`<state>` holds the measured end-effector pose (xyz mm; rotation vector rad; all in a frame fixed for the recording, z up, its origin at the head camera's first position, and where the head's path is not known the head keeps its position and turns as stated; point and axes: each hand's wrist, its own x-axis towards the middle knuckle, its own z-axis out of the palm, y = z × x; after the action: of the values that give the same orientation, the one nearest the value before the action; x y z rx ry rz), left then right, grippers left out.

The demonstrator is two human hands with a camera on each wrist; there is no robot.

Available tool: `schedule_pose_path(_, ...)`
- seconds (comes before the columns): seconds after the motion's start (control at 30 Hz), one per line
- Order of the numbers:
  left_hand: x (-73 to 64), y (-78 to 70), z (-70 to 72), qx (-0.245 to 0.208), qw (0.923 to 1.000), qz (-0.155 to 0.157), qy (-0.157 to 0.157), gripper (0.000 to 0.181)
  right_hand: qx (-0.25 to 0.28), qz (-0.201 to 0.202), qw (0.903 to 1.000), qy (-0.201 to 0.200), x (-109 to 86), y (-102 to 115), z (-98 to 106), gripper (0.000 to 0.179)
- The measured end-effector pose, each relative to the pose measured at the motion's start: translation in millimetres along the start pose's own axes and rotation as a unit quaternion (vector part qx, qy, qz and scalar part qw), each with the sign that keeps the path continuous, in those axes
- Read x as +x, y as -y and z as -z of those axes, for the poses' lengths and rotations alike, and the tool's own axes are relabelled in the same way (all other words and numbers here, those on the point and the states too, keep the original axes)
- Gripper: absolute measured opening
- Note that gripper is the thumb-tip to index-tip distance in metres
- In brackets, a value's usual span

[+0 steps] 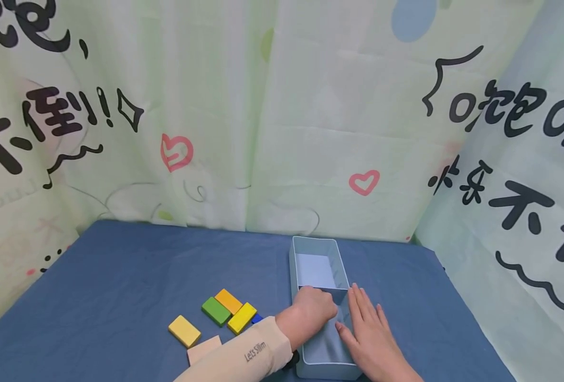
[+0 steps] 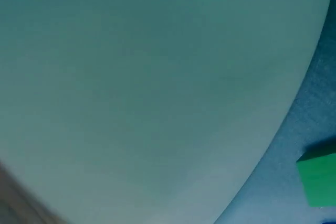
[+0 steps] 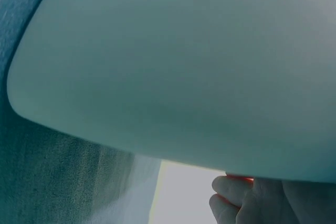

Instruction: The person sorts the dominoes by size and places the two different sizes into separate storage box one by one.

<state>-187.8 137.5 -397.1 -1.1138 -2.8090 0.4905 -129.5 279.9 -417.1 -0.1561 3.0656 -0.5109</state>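
Note:
A light blue two-compartment box point(image 1: 297, 270) stands lengthwise on the table. My left hand point(image 1: 312, 306) reaches over its left wall, knuckles up and fingers bent down beside the divider point(image 1: 340, 294). Those fingertips are hidden, and I cannot tell whether they hold anything. Along the right wall of the near compartment lies my right hand point(image 1: 374, 337), fingers straight and pointing away from me. Close to the left forearm sit wooden blocks: a green block point(image 1: 216, 311), an orange block point(image 1: 228, 301), a bright yellow block point(image 1: 242, 318) and a partly covered blue block point(image 1: 257, 319).
A pale yellow block point(image 1: 184, 331) and a pale pinkish block point(image 1: 204, 349) lie further left, the latter partly behind the sleeve point(image 1: 255, 347). Blue cloth point(image 1: 119, 297) covers the table. Printed curtains point(image 1: 310, 132) hang behind and at the sides.

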Motion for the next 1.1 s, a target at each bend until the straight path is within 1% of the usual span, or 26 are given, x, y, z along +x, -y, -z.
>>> schedule_pose_path(0.1,0.3,-3.0,-5.2,0.015,0.999,0.013,-0.041,0.014,0.002,0.0,1.0,0.0,0.4,1,0,0.078)
schedule_pose_path(0.17,-0.6,-3.7,-8.3,0.013,0.9978,0.021,-0.061,0.014,0.004,0.002,1.0,-0.001,0.3,1,-1,0.078)
schedule_pose_path(0.23,-2.2,-2.7,-9.6,0.003,0.997,0.027,-0.073,0.014,0.004,0.007,1.0,-0.003,-0.1,2,-1,0.078)
schedule_pose_path(0.3,-4.4,0.0,-8.6,-0.007,0.9967,0.025,-0.077,0.012,0.007,0.009,0.9999,-0.004,-0.5,2,-1,0.077)
schedule_pose_path(0.4,-8.2,6.1,-3.4,-0.019,0.996,0.012,-0.087,0.012,0.006,0.009,0.9999,-0.008,-0.5,2,0,0.077)
schedule_pose_path(0.53,-13.1,14.3,6.4,-0.047,0.9943,-0.006,-0.096,0.015,0.008,-0.001,0.9999,0.006,0.6,2,2,0.078)
schedule_pose_path(0.6,-16.4,18.5,11.0,-0.06,0.9929,-0.008,-0.103,0.017,0.009,-0.004,0.9999,0.013,1.4,2,2,0.079)
schedule_pose_path(0.7,-22.3,25.6,15.2,-0.07,0.9898,-0.007,-0.124,0.024,0.008,-0.003,0.9999,0.011,1.8,2,1,0.079)
schedule_pose_path(0.83,-33.6,34.1,16.4,-0.077,0.9846,0.009,-0.157,0.036,0.004,-0.002,1.0,0.006,1.1,1,1,0.078)
schedule_pose_path(1.0,-50.6,39.2,13.1,-0.088,0.9762,0.041,-0.194,0.036,0.002,-0.006,0.9999,0.011,0.9,1,1,0.08)
schedule_pose_path(1.1,-62.2,42.2,10.0,-0.113,0.9712,0.054,-0.203,0.034,0.003,-0.006,0.9999,0.014,0.6,2,1,0.082)
